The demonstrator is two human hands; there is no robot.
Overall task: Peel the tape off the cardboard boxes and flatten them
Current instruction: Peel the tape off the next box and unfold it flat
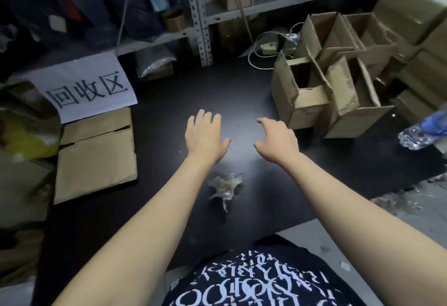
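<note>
Ok, both hands out over the dark mat (169,93), nothing in either. Risk first: the open boxes (326,95) on the far right lean into each other, flaps up. Grab the near one w/ one hand and I'd guess the rest tip or slide, maybe onto the water bottle (420,134) lying just right of them. Also the tape wad (225,188) sits near, btw the forearms. Drag a box back over it and it'll prob stick to the cardboard. Can't tell if any tape's left on those boxes, too dim.

Hands now: left hand (205,134) flat, palm down, fingers straight and close together, thumb out, hovering mid-mat. Right hand (278,137) palm down too, but fingers loosely curled, claw-like, empty. It's nearer the boxes, not touching them. Flattened cardboard (96,153) lies on the left by the paper sign (87,85), well apart from both hands.
</note>
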